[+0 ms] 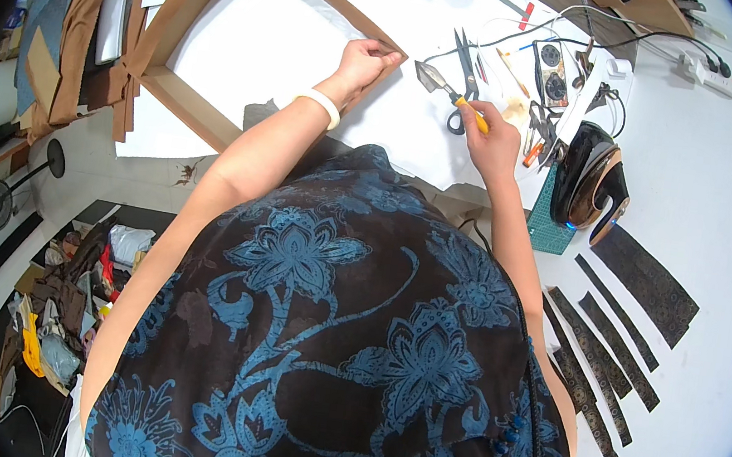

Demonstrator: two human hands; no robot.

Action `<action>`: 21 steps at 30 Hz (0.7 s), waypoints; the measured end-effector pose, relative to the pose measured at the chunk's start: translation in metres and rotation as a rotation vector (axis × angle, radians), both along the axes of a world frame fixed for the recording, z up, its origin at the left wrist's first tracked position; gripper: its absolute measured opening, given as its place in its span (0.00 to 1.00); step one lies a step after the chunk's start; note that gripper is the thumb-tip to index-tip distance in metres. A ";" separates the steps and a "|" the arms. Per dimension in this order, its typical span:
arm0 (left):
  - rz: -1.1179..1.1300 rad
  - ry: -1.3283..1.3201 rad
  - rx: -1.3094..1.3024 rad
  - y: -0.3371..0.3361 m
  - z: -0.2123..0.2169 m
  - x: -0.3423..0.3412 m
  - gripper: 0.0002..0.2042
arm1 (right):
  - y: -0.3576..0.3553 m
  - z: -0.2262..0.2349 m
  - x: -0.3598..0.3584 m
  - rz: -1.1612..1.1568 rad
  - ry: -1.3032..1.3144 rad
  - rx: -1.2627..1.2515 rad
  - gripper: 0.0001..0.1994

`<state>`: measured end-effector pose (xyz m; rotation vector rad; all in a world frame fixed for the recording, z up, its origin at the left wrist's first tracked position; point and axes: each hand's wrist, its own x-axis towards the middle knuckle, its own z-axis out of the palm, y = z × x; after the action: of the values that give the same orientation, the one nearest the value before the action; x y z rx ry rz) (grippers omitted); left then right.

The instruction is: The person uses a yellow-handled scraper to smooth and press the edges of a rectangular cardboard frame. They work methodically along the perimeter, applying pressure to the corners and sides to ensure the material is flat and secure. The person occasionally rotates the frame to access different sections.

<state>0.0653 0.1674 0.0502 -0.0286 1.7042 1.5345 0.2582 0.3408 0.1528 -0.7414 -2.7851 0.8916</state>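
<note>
A large open brown frame, shallow-walled with white inside it, lies at the left of the white worktop. My left hand, a pale bangle on its wrist, is closed on the frame's right corner, fingers curled over the rim. Just right of that corner, my right hand grips the yellow handle of a tool with a flat, triangular metal head, much like a small trowel. Its head points toward the corner, a little apart from it. Black scissors lie beside the tool, partly behind it.
A dark iron stands at the right on a green cutting mat. Dark patterned strips lie at the lower right. Folded brown material is piled at the left. Cords run to a power strip.
</note>
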 end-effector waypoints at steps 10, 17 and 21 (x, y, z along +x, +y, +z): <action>-0.081 0.151 -0.042 -0.002 -0.015 -0.004 0.09 | 0.004 0.006 -0.022 0.093 0.026 0.051 0.12; -0.075 0.107 -0.019 -0.004 -0.011 -0.004 0.08 | -0.004 0.018 -0.038 0.211 -0.107 0.187 0.13; -0.066 0.017 0.056 -0.003 -0.011 -0.007 0.08 | -0.005 0.017 -0.038 0.227 -0.112 0.230 0.14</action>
<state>0.0581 0.1643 0.0396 0.0689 1.6583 1.5365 0.2204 0.3359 0.1694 -0.4608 -3.0469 0.5594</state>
